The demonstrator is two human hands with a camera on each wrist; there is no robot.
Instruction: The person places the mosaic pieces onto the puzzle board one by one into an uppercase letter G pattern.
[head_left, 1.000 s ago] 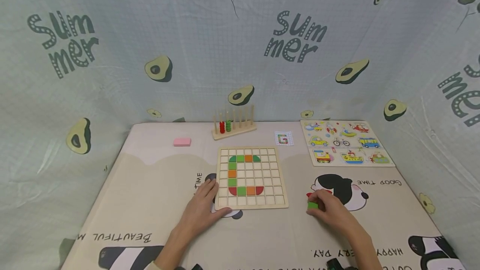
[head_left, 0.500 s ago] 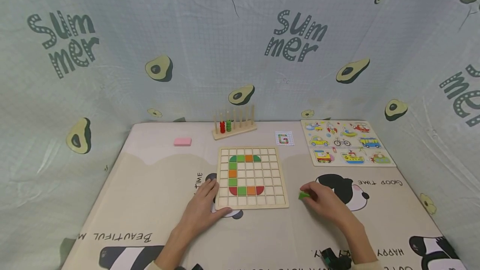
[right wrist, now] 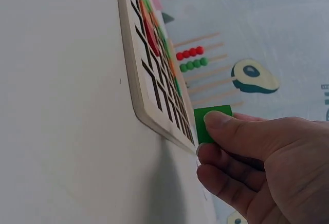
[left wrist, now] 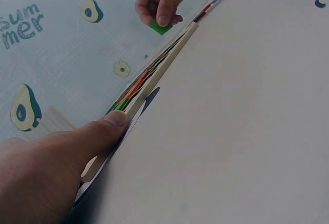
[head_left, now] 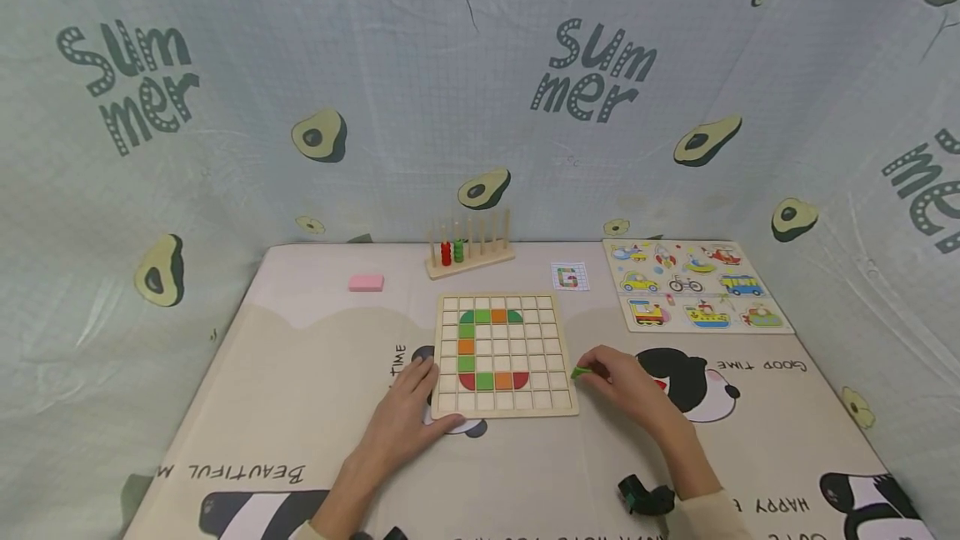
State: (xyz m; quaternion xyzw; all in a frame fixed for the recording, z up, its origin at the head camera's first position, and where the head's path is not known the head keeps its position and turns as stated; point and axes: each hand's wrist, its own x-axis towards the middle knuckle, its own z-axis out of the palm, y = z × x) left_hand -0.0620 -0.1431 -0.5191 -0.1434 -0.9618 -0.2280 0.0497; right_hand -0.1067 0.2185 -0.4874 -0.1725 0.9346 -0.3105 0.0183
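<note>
A wooden grid board lies in the middle of the table in the head view. Green, orange and red tiles fill some of its cells in a C shape. My left hand rests at the board's near left corner, fingers along the left side and thumb against the front edge. Between thumb and fingertips my right hand pinches a green square tile, held just off the board's right edge. The left wrist view shows that green tile raised over the board's far end.
Behind the board stands a peg rack with red and green beads. A small card printed with a G-shaped tile pattern lies to its right. Further right is a vehicle picture puzzle; a pink block lies back left.
My right hand has carried the green tile leftward and away from me, from beside the printed dog to the board's right edge. My left hand has stayed in place.
</note>
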